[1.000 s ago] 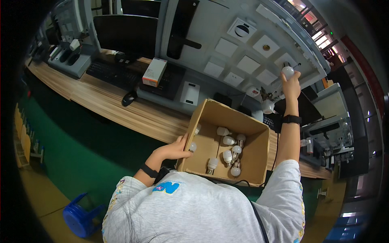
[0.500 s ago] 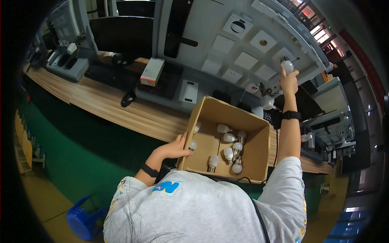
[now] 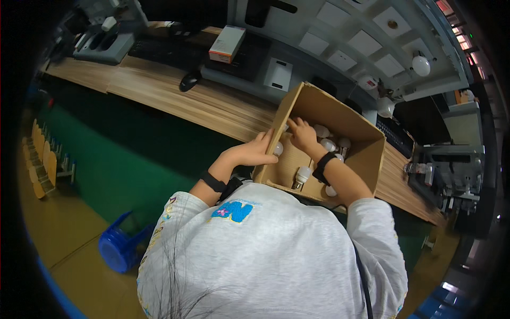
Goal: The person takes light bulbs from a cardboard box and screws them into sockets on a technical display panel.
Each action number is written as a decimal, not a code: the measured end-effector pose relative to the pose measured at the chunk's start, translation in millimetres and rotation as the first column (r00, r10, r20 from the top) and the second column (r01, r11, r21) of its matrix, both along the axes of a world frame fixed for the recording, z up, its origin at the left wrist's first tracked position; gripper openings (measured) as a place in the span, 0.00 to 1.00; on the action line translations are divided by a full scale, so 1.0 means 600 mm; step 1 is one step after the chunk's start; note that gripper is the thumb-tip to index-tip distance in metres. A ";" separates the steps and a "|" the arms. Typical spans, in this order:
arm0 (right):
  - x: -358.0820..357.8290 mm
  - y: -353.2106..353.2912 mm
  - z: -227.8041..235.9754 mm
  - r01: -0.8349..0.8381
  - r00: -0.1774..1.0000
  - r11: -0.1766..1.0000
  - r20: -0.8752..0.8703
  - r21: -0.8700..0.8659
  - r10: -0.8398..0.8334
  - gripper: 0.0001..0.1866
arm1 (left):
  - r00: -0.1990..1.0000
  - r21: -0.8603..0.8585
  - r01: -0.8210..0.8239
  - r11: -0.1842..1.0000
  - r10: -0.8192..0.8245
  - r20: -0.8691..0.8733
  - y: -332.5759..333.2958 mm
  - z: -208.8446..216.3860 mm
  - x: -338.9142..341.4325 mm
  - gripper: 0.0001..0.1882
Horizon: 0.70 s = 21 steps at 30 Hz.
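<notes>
My left hand (image 3: pixel 251 152) grips the left wall of a cardboard box (image 3: pixel 333 110), its thumb lying over the rim. The box rests tilted against my front at the desk edge. Inside it my right hand (image 3: pixel 306 137) reaches to the far left corner, fingers apart, their tips beside a white light bulb (image 3: pixel 286 127) partly hidden there. Another bulb (image 3: pixel 278 149) lies by my left thumb, and a bulb with a metal base (image 3: pixel 303 175) lies near the front wall. Several more bulbs are partly covered by my right forearm. One white bulb (image 3: pixel 421 65) sits on the upright grey panel.
The grey panel (image 3: pixel 340 40) behind the box carries white square plates and further bulbs. On the wooden desk (image 3: pixel 212 109) are a mouse (image 3: pixel 190 81), a white-and-orange carton (image 3: pixel 227 44), a white flat device (image 3: pixel 278 73) and a keyboard (image 3: pixel 394 136). A blue stool (image 3: pixel 118 247) stands at lower left.
My right hand has left the bulb on the panel and come down into the box. That bulb stays on the panel. My left hand still holds the box; the view has shifted.
</notes>
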State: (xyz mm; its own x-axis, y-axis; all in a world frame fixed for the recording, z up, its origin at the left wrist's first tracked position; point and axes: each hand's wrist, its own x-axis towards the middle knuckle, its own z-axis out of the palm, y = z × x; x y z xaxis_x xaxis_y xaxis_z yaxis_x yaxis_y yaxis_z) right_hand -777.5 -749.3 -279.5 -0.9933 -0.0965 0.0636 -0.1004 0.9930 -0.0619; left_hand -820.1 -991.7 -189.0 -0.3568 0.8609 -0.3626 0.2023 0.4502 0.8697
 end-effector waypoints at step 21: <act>0.024 0.078 0.186 0.142 0.967 0.786 0.252 -0.602 0.019 0.25 | 0.998 0.054 0.048 0.997 -0.046 -0.037 0.004 -0.023 -0.006 0.56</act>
State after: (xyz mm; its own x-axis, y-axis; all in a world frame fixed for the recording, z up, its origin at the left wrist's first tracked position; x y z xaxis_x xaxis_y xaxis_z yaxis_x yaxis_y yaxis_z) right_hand -762.8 -702.7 -168.0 -0.9880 -0.0554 -0.1443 0.0564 0.7402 -0.6700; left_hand -823.9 -989.5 -202.7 -0.3273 0.8953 -0.3021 0.2538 0.3913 0.8846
